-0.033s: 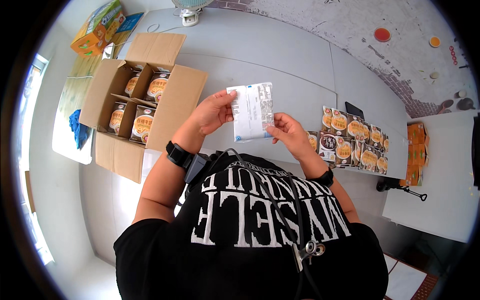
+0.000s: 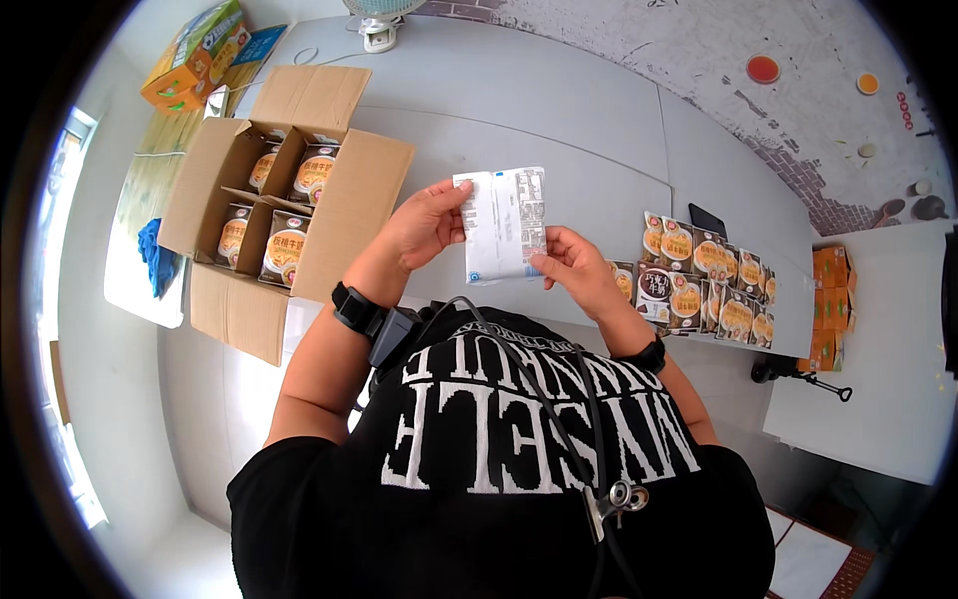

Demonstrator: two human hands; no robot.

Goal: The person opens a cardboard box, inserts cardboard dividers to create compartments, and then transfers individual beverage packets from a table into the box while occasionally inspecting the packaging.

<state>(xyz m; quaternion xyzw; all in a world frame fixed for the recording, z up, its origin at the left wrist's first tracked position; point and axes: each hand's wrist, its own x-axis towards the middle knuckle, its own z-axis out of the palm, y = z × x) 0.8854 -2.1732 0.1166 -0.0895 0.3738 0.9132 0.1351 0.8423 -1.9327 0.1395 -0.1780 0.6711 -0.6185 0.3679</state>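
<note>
A flat white packet (image 2: 505, 225) with printed panels, its back seam facing up, is held over the grey table in front of my chest. My left hand (image 2: 429, 222) pinches its left edge near the upper corner, thumb on top. At the lower right corner, my right hand (image 2: 581, 268) grips it between thumb and curled fingers. To the left stands an open cardboard box (image 2: 359, 210), split by dividers into compartments with upright packets (image 2: 285, 250) inside. On the right, rows of similar packets (image 2: 687, 299) lie overlapping on the table, one of them dark brown.
Behind the right-hand packets rests a black phone (image 2: 708, 219). A small fan (image 2: 380, 30) stands at the table's far edge. An orange and green carton (image 2: 196, 55) sits far left, with a blue cloth (image 2: 157, 258) nearer. Orange boxes (image 2: 829, 307) are stacked beyond the table's right end.
</note>
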